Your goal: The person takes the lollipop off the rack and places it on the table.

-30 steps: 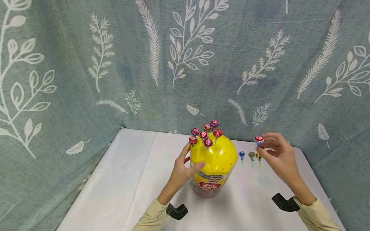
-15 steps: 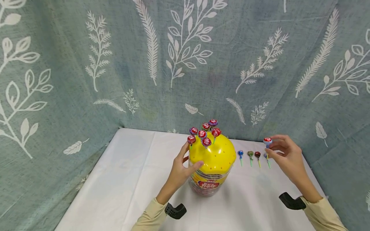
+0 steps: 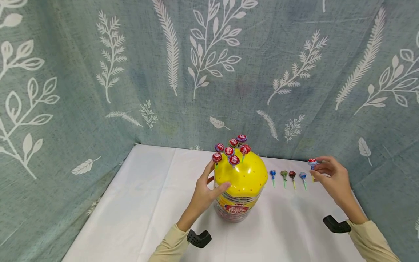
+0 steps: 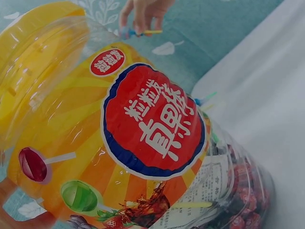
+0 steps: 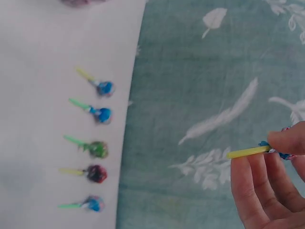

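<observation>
White table [image 3: 157, 207]; I saw jar [image 4: 157, 119] holding wrapped sweets [image 4: 245, 193], lollipops [image 3: 229, 151] studding yellow lid [image 3: 245, 178]; left hand [image 3: 204, 193] gripped lid, thumb spread; right hand [image 3: 335, 180] pinched single lollipop [image 3: 312, 162] near tabletop row [image 3: 292, 175]

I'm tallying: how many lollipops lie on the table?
5, running outward from the jar: first blue one, second blue one, green one, red one, last blue one; more may be hidden.
</observation>
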The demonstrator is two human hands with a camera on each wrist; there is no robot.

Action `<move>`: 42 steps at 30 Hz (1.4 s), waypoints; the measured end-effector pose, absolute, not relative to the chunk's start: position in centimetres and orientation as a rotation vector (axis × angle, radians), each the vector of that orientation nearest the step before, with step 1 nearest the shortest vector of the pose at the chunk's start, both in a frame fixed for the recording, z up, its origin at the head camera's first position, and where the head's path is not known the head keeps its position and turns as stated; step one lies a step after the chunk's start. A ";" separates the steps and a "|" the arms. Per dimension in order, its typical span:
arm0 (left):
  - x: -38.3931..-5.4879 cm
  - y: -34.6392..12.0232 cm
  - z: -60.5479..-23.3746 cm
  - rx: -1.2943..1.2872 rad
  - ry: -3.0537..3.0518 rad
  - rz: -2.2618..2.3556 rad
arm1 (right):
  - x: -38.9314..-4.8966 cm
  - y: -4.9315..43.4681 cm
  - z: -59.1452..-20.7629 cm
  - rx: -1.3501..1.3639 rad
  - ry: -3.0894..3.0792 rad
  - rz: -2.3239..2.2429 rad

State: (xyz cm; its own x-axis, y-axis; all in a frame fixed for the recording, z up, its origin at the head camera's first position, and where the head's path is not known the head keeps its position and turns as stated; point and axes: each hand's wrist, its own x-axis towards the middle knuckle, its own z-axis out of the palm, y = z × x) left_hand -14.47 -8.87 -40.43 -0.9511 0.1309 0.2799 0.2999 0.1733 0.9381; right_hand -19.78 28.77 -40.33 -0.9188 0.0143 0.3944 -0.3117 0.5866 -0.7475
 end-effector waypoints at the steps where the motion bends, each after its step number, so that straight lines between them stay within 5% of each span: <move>1: -14.5 -8.9 -40.4 -0.427 -2.300 -1.890 | -19.9 29.0 -40.5 0.225 -2.464 1.262; 42: -14.1 -8.9 -40.1 -0.423 -2.324 -1.872 | -26.8 35.5 -53.6 -0.286 -2.573 1.063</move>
State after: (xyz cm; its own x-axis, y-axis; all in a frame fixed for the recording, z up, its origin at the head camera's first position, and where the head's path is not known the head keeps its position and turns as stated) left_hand -14.05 -8.87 -40.13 -0.9527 0.1365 0.2714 0.2942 0.1924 0.9362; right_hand -26.75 35.49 -53.59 -0.9215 0.3101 0.2340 0.0544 0.6994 -0.7126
